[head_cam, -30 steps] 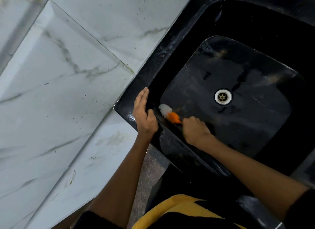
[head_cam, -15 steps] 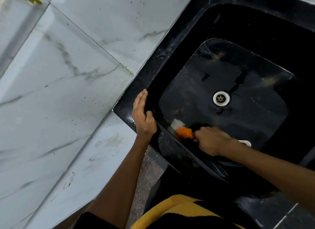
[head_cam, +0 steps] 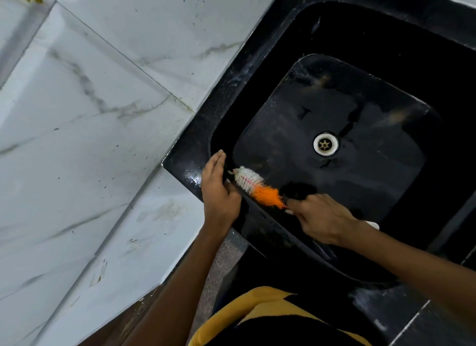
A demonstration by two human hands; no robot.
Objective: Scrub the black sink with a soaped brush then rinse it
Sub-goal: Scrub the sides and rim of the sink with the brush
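Note:
The black sink (head_cam: 231,70) fills the right of the head view, with a round metal drain (head_cam: 325,144) in its wet floor. My right hand (head_cam: 322,220) grips the handle of a brush (head_cam: 257,187) with white and orange bristles. The bristles lie against the near left inner wall of the basin, just under the rim. My left hand (head_cam: 217,191) rests on the sink's near left corner, fingers straight along the rim and thumb over the inner edge, right beside the white bristle tip. The brush handle is mostly hidden in my fist; its white end shows past my wrist.
White marble-patterned wall tiles (head_cam: 90,114) cover the left side and meet the sink's left edge. A dark tiled counter (head_cam: 425,320) lies at the lower right. My yellow and black clothing (head_cam: 270,320) shows at the bottom.
The brush slid right along the near wall half a second ago and has now come back left and up to the corner by my left hand. My left hand stayed on the rim.

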